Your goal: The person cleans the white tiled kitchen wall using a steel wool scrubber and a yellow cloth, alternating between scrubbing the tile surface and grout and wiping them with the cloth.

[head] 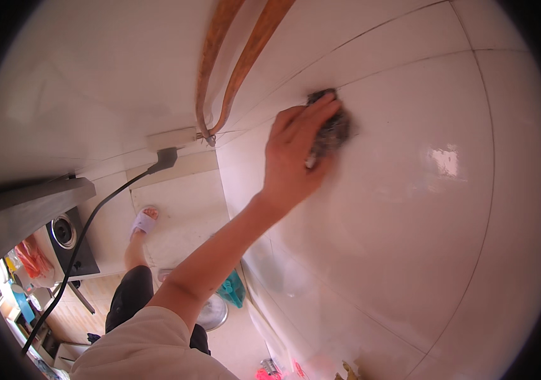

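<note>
My left hand (294, 152) presses a dark, shiny scouring pad (331, 130), perhaps steel wool, against the glossy white wall tiles (408, 190). Its fingers curl over the pad's upper end, and the thumb is at the lower side. The pad and fingertips are slightly blurred. Thin dark joints run between the tiles. Left of the hand, two orange-brown pipes or hoses (234, 80) meet near the wall corner. My right hand is out of view.
A black plug (166, 159) with a cable sits at a white socket box (173, 138). A slippered foot (144, 219) rests on a pale surface beside a black panel with a round, silver-rimmed part (64, 231). Lower down are a teal plastic item (233, 289) and a round metal object (214, 313).
</note>
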The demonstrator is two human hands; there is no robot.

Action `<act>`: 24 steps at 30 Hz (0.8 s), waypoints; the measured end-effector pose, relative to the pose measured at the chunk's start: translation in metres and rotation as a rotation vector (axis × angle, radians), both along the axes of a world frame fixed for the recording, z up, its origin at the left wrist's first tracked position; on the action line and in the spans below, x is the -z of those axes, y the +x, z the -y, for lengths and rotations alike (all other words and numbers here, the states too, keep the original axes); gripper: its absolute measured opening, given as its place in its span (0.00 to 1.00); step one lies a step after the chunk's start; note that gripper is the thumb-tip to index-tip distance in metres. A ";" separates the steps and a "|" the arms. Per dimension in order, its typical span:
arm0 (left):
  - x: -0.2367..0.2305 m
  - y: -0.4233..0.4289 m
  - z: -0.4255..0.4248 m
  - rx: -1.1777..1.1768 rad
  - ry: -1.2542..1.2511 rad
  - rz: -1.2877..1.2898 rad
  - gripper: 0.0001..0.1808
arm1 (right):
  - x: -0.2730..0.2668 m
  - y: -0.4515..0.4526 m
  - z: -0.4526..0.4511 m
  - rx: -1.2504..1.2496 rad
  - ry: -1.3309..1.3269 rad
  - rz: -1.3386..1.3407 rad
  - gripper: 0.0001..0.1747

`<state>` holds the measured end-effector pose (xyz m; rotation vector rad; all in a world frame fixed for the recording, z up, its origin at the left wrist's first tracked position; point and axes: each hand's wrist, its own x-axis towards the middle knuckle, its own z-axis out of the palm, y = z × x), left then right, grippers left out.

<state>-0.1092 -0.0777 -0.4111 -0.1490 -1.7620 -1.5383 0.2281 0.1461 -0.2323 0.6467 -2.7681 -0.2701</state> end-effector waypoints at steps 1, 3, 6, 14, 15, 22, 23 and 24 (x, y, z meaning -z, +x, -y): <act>0.026 -0.001 0.002 -0.008 0.051 0.094 0.33 | 0.001 0.000 0.000 -0.005 -0.005 0.000 0.10; 0.049 0.000 0.011 0.041 0.009 0.172 0.33 | 0.000 0.001 -0.001 -0.005 0.001 0.002 0.10; 0.034 0.000 0.005 0.016 0.044 0.165 0.33 | -0.002 0.001 -0.003 -0.008 0.010 0.000 0.10; 0.042 -0.010 0.003 0.023 0.158 0.096 0.30 | -0.001 -0.001 -0.006 -0.021 0.008 -0.006 0.10; 0.035 -0.012 -0.002 0.048 0.277 0.086 0.30 | 0.000 -0.001 -0.007 -0.025 0.005 -0.003 0.10; 0.051 -0.005 0.006 0.062 0.205 0.274 0.27 | -0.008 -0.003 -0.013 -0.041 0.008 -0.006 0.10; 0.061 -0.003 0.000 0.064 0.202 0.277 0.27 | -0.008 -0.002 -0.011 -0.042 0.006 -0.003 0.10; 0.049 -0.003 -0.004 0.075 0.262 0.246 0.27 | -0.009 -0.002 -0.012 -0.043 0.010 -0.004 0.10</act>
